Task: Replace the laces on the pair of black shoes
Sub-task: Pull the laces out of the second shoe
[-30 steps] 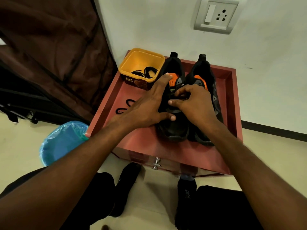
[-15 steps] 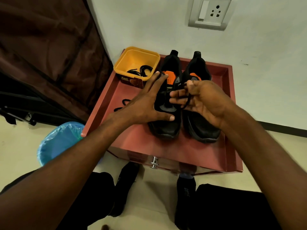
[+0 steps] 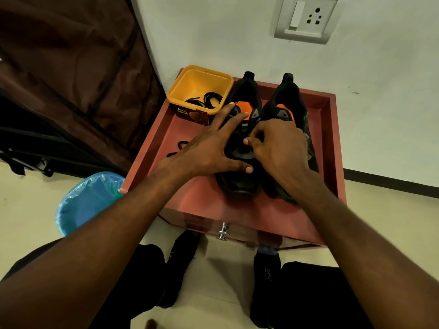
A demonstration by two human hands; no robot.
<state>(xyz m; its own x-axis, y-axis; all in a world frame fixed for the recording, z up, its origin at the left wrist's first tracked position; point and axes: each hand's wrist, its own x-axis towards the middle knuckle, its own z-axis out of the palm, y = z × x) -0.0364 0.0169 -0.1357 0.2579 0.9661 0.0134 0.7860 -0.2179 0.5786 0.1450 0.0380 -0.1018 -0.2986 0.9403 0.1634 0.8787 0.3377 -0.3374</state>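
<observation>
"Amul" on yellow tub (image 3: 193,114), "SPORT" on black sock (image 3: 268,276)

Blue-lined bin (image 3: 88,203) beside red drawer unit (image 3: 332,143); wall socket (image 3: 306,17); perhaps a curtain (image 3: 71,67).

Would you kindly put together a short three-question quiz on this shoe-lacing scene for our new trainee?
1. True or false: the left hand lies with straight, spread fingers on the left black shoe.
2. Where do the spare black laces lie? A) in the yellow tub B) in the blue bin C) on the floor
3. Fill in: both shoes stand on the red ____.

Key:
1. True; the right hand works at that shoe's lacing with curled fingers, though what its grip holds is hidden.
2. A
3. tray
</observation>
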